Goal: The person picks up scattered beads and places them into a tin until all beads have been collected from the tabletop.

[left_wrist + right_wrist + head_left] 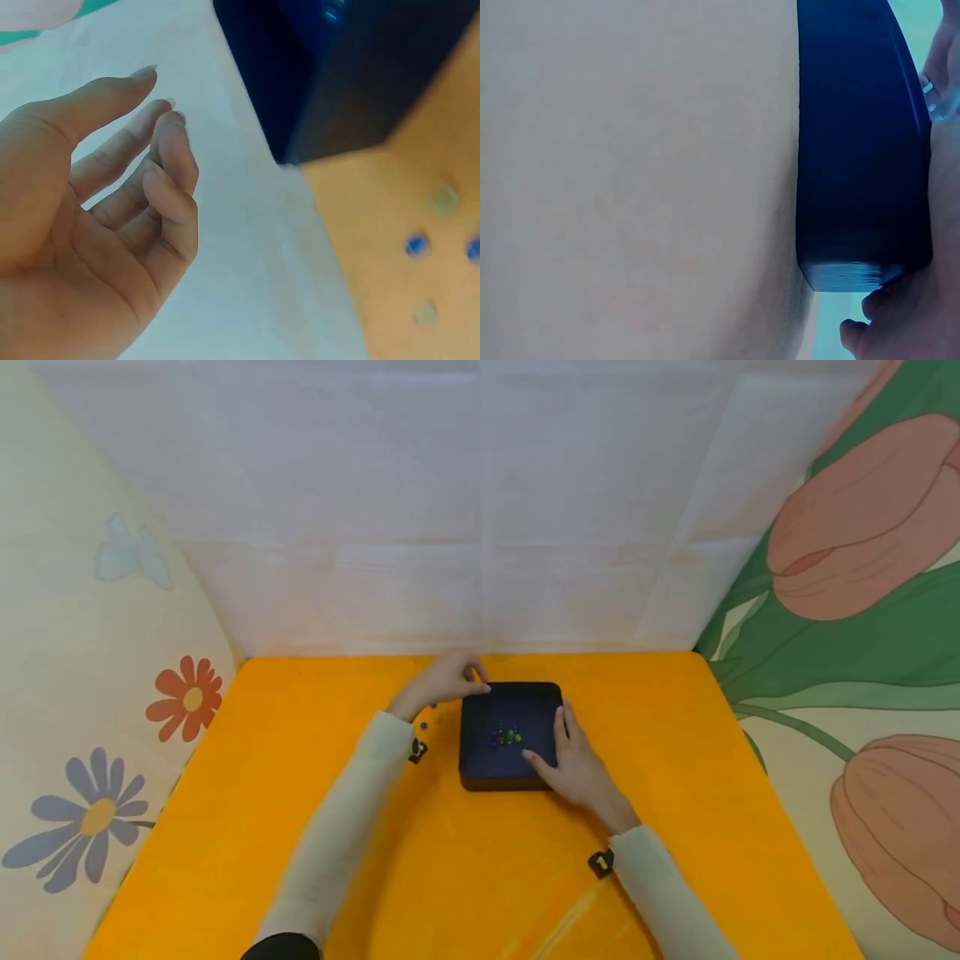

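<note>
A square black tray [480,770] sits on the yellow cloth. Several small marbles [507,737], blue and green, are gathered inside it. My right hand [581,768] grips the tray's right side, fingers along the outer wall and thumb over the rim. In the right wrist view the dark tray wall [862,150] shows beside that hand. Near the tray's far left corner hovers my left hand [446,678]. Its fingers curl loosely toward the thumb, and the left wrist view shows nothing between them.
Several loose marbles [417,244], blue and pale, lie on the yellow cloth [300,727] left of the tray, beneath the left wrist. A white sheet [480,527] rises behind the table. Flower-printed panels [840,693] stand at both sides.
</note>
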A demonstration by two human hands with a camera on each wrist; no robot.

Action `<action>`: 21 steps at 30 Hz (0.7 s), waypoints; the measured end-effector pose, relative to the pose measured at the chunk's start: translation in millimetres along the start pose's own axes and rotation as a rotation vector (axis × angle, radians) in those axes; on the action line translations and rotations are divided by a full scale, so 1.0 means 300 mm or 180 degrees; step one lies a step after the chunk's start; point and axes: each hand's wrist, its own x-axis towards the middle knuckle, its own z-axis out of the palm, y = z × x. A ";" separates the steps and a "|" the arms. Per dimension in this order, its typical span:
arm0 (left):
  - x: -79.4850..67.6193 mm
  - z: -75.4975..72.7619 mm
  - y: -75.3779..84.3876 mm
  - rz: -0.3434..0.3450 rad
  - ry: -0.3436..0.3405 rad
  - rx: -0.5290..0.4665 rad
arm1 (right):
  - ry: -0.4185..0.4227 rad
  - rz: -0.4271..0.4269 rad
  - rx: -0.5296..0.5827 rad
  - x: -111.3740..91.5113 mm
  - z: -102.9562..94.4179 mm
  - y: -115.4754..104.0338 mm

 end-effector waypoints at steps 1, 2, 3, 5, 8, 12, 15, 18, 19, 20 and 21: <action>-0.012 -0.005 -0.014 -0.0016 -0.0018 0.0025 | 0.0006 -0.0004 0.0001 -0.001 0.000 0.000; -0.025 -0.009 -0.027 -0.0039 -0.0044 0.0043 | 0.0011 -0.0011 0.0004 -0.002 0.000 0.000; -0.039 -0.013 -0.040 -0.0056 -0.0068 0.0066 | 0.0016 -0.0016 0.0012 -0.003 0.000 -0.001; -0.065 -0.019 -0.067 -0.0063 -0.0102 0.0168 | 0.0027 -0.0032 0.0027 -0.004 0.000 -0.001; -0.102 -0.021 -0.111 -0.0071 -0.0148 0.0327 | 0.0028 -0.0048 0.0048 -0.006 0.001 0.002; -0.144 -0.015 -0.177 -0.0056 -0.0189 0.0459 | 0.0033 -0.0032 0.0029 -0.006 0.006 0.003; -0.171 0.002 -0.221 -0.0054 -0.0170 0.0572 | 0.0051 -0.0043 0.0005 -0.006 0.008 0.002; -0.204 0.028 -0.259 -0.0087 -0.0123 0.0723 | 0.0048 -0.0054 0.0018 -0.006 0.009 -0.001; -0.215 0.037 -0.270 -0.0095 -0.0096 0.0799 | 0.0042 -0.0058 0.0022 -0.006 0.009 -0.003; -0.227 0.045 -0.280 -0.0104 -0.0069 0.0862 | 0.0036 -0.0055 0.0040 -0.005 0.009 -0.005; -0.238 0.054 -0.290 -0.0114 -0.0040 0.0927 | 0.0034 -0.0049 0.0049 -0.005 0.009 -0.006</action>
